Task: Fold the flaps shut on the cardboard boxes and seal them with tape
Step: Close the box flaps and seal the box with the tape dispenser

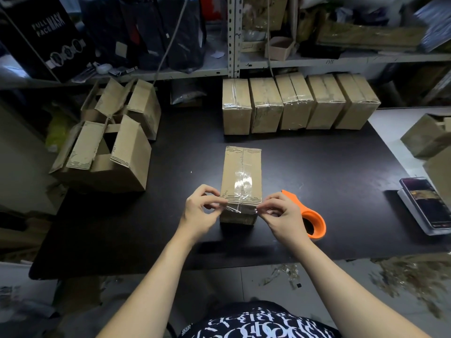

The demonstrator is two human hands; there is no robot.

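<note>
Centrally on table point(329, 167): box point(240, 172), flaps folded down, near end short of front edge. Bare tabletop on both sides and behind, up to 5 sealed boxes point(297, 103) lined along far edge. Open boxes point(105, 154) at left edge, phone point(427, 203) at right. Pinching tape point(240, 209) stretched over box's near top edge: left hand point(197, 213) at left corner, right hand point(280, 215) at right corner. Just beside right hand, on table: orange dispenser point(316, 223).
</note>
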